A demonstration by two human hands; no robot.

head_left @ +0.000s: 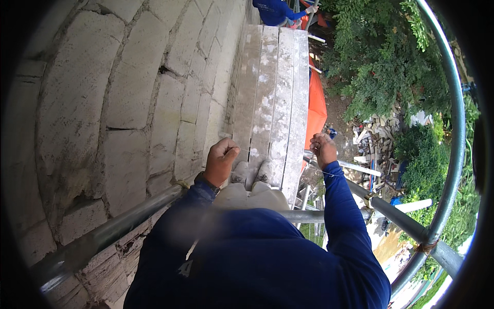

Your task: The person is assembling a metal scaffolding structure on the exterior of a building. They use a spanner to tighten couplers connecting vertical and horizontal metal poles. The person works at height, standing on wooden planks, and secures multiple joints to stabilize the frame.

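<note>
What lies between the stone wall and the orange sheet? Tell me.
In the head view, a walkway of planks with pale patches lies between the stone wall and the orange sheet.

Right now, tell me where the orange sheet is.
In the head view, the orange sheet shows right of centre, along the right edge of the planks, just above the right hand in the picture.

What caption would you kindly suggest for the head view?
Standing on planks beside a pale block wall, left hand and right hand curled.
</note>
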